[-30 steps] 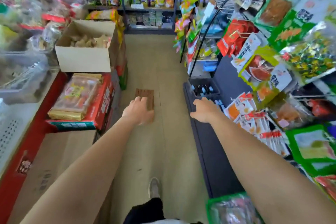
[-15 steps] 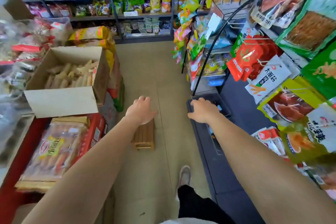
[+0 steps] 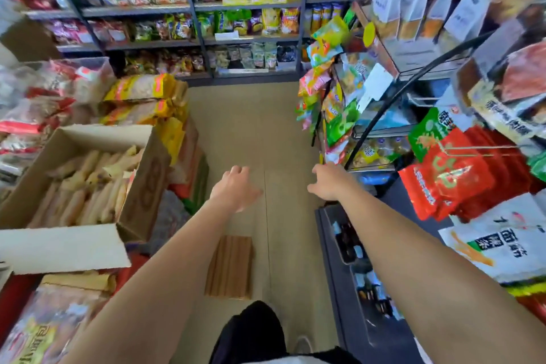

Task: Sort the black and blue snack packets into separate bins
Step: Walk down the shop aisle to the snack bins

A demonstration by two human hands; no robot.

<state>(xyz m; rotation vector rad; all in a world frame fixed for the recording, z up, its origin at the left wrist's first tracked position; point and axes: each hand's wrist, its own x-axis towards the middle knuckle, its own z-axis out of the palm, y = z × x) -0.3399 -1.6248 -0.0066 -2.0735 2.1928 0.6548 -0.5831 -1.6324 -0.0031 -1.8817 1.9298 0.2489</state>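
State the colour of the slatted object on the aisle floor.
The slatted object is light brown, wood-toned; head view.

Open cardboard box (image 3: 144, 183) of pale sticks at left; slatted wooden board (image 3: 230, 266) on floor; stocked shelves (image 3: 136, 10) behind.

floor (image 3: 251, 127): beige tile | far shelves (image 3: 139, 11): dark metal, fully stocked | lighting: bright, even

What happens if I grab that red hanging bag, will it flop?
Probably floppy: the red bag looks like thin, creased film. Likely light, since a thin wire peg seems to carry several. Its glossy surface might feel slippery.
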